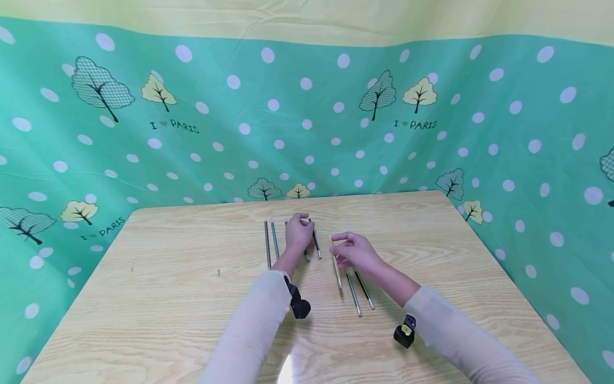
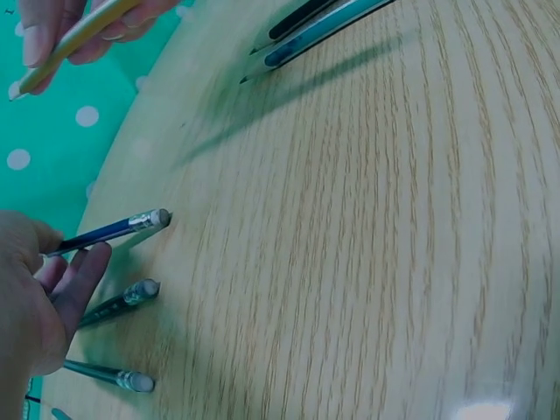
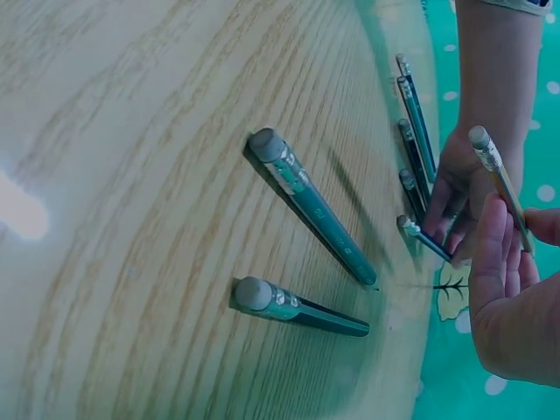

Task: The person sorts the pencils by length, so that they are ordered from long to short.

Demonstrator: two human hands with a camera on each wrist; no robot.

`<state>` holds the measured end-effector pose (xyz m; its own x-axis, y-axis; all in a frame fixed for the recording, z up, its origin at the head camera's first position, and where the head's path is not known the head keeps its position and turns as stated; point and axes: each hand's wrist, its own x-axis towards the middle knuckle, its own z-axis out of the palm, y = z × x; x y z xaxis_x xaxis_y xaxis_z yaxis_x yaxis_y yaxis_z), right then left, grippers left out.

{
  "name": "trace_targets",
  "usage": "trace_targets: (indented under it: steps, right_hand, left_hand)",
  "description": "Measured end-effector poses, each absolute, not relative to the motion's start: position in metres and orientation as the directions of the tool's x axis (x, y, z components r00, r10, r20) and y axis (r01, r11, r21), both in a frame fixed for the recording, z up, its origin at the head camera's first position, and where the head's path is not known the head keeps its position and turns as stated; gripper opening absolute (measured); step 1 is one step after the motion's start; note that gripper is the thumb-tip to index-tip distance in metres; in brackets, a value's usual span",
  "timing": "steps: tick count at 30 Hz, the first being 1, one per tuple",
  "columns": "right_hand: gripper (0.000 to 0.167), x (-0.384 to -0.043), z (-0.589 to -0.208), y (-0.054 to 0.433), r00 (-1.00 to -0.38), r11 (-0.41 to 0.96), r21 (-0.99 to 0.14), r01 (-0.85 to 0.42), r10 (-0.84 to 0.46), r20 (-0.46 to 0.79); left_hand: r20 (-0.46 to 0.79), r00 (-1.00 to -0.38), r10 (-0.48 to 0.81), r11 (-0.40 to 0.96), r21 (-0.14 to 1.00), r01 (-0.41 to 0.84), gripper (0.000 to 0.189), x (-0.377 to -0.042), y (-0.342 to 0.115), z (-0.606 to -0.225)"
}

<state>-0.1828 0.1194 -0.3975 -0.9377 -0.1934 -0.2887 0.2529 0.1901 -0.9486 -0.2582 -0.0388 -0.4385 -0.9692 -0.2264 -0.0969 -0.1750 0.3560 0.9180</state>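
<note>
My left hand (image 1: 299, 233) pinches a dark blue pencil (image 1: 316, 245) toward its far end; its eraser end (image 2: 153, 219) points out past the fingers in the left wrist view. My right hand (image 1: 356, 250) holds a yellow pencil (image 1: 336, 269) between thumb and fingers, raised above the table, eraser end toward me. Beside and partly under the left hand lie several pencils, among them a dark one (image 1: 267, 242) and a green one (image 1: 275, 240). Nearer me, below the right hand, a green pencil (image 1: 354, 294) and a black pencil (image 1: 364, 289) lie side by side.
The pencils lie on a light wood-grain table (image 1: 168, 298). A green dotted curtain (image 1: 288, 117) with printed trees hangs behind it and along its sides. Black cameras (image 1: 299, 308) are strapped to both wrists.
</note>
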Motion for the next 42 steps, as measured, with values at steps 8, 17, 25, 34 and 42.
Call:
trace_targets:
  steps: [8,17,25,34,42]
  right_hand:
    - [0.041,-0.184,-0.397,0.122,-0.942,0.195,-0.949,0.246,-0.183,-0.282]
    - [0.042,-0.185,-0.398,0.125,-0.943,0.186,-0.952,0.243,-0.183,-0.276]
    - [0.041,-0.188,-0.397,0.127,-0.947,0.189,-0.950,0.247,-0.161,-0.278]
    - [0.040,-0.193,-0.397,0.128,-0.949,0.183,-0.949,0.258,-0.134,-0.284]
    - [0.045,-0.199,-0.396,0.131,-0.956,0.161,-0.957,0.240,-0.135,-0.262]
  left_hand:
    - [-0.127,-0.971,-0.202,0.351,0.916,-0.193,0.035,-0.262,-0.035,-0.440]
    - [-0.127,-0.972,-0.195,0.398,0.896,-0.197,0.033,-0.260,-0.035,-0.439]
    - [-0.122,-0.977,-0.176,0.451,0.872,-0.190,0.033,-0.258,-0.033,-0.436]
    - [-0.132,-0.977,-0.169,0.486,0.851,-0.199,0.031,-0.262,-0.033,-0.441]
    - [-0.081,-0.986,-0.146,0.572,0.807,-0.151,0.030,-0.261,-0.032,-0.442]
